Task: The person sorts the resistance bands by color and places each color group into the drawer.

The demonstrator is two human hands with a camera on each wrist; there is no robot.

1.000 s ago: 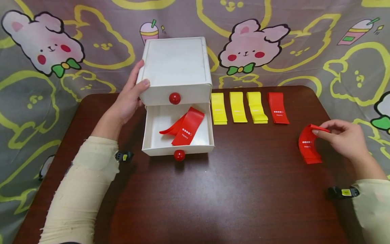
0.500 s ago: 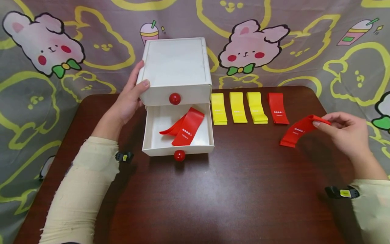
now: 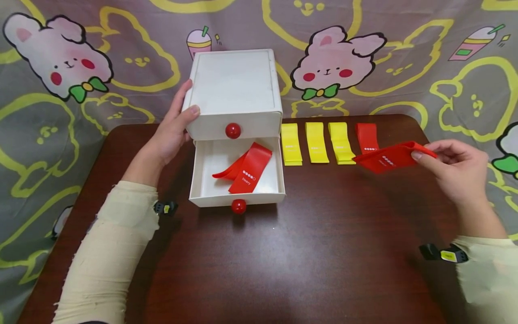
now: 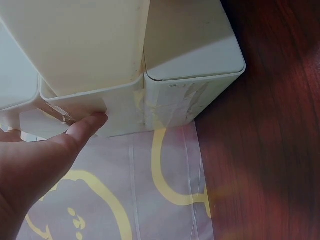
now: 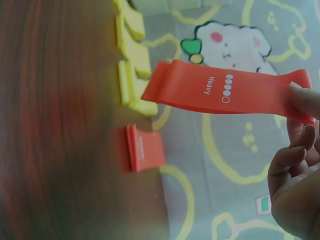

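Cartoon-printed cloth [image 3: 251, 22] is hanging behind a dark wood-grain tabletop [image 3: 283, 261], where a white two-drawer cabinet [image 3: 232, 81] is standing with its upper drawer [image 3: 210, 128] sitting closed and its lower drawer [image 3: 263, 198] jutting out at the front. Work seems to be standing partway: one red "Heavy" resistance band [image 3: 251, 168] is already lying folded in the lower drawer, while five bands are remaining outside it. Among these, the held red band [image 3: 386, 158] is stretching through the air from the right hand [image 3: 459, 171], whose thumb and fingers are closing firmly on one end, leaving the other end free. The left hand [image 3: 167, 130] is spreading against the cabinet's left side, its thumb resting on the top edge and its fingers reaching back along the side, apparently bracing rather than clutching. Right of the cabinet, three yellow bands [image 3: 317, 143] are lying in a row, with another red band [image 3: 366, 135] lying just beyond them. In the head view the held band is partly covering that red one, though the right wrist view is showing them apart. Nothing solid is visibly blocking the lower drawer's front, but the cabinet is overhanging its rear and the folded band is taking up much of its floor.
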